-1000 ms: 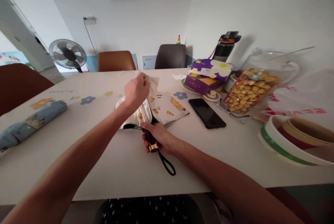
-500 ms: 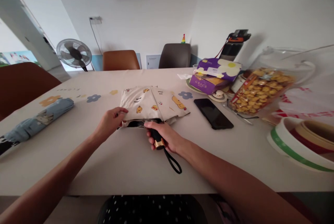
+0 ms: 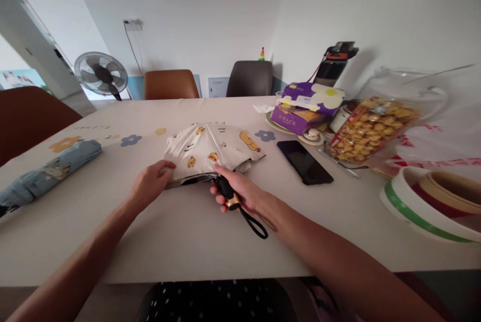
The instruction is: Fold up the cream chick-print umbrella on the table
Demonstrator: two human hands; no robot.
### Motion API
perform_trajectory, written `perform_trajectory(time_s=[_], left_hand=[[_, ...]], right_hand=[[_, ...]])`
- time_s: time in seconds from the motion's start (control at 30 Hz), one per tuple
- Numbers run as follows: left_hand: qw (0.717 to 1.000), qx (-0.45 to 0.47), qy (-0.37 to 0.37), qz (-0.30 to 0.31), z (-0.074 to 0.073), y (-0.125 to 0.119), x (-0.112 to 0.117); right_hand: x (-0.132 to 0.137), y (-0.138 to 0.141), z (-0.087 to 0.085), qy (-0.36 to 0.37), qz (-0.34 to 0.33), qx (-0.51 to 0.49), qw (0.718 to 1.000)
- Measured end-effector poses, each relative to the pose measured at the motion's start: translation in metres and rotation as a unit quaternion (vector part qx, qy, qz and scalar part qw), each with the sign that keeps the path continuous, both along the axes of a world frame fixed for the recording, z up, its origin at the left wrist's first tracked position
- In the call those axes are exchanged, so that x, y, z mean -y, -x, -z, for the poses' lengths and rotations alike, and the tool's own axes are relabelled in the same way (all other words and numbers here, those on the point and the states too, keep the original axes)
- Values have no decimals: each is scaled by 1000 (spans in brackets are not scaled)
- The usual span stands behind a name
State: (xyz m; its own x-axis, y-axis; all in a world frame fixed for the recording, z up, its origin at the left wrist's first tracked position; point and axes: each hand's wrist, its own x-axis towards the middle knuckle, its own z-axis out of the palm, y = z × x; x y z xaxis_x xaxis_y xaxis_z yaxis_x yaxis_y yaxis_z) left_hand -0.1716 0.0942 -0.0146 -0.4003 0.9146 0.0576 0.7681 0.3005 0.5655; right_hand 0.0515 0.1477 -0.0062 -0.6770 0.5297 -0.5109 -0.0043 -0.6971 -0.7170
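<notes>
A cream folding umbrella (image 3: 203, 149) printed with yellow cartoon figures lies half-gathered on the table, its fabric loosely spread. My right hand (image 3: 240, 189) wraps round its black handle (image 3: 226, 191), which has a gold end and a black wrist loop hanging toward me. At the left edge of the fabric, my left hand (image 3: 152, 182) pinches the cloth between thumb and fingers. The umbrella's ribs and shaft are mostly hidden under the canopy.
A folded blue umbrella (image 3: 52, 169) lies at the left. To the right are a black phone (image 3: 305, 162), a purple tissue box (image 3: 293, 116), a clear snack jar (image 3: 376, 129), a dark bottle (image 3: 330, 69) and stacked bowls (image 3: 409, 207). Chairs (image 3: 171, 84) stand behind the table (image 3: 180, 252).
The canopy has puffed out and shifted left, with my left hand moving left along with its edge. The handle has tilted, its gold end swinging slightly right.
</notes>
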Motion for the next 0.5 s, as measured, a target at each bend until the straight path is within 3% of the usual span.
perform_trajectory(time_s=[0.1,0.17,0.23,0.33,0.4,0.5], left_hand=[[1000,-8,23,4,5,6,-1],[1000,-18,0,7,7,11,-1],[996,-37,-78,9,7,16,-1],[968,-81,-236,-3,2,14,-2],[944,-112,-310,12,-5,4,-3],[917,-151,-360,84,-16,-20,-8]], right_hand=[[3,1,-1,-46,2,17,999],[6,1,-1,-95,7,50,994],[8,1,-2,-183,9,108,977],[9,0,-5,-306,0,180,935],[9,-1,-7,-307,-12,205,929],[8,-1,-6,-269,-44,255,928]])
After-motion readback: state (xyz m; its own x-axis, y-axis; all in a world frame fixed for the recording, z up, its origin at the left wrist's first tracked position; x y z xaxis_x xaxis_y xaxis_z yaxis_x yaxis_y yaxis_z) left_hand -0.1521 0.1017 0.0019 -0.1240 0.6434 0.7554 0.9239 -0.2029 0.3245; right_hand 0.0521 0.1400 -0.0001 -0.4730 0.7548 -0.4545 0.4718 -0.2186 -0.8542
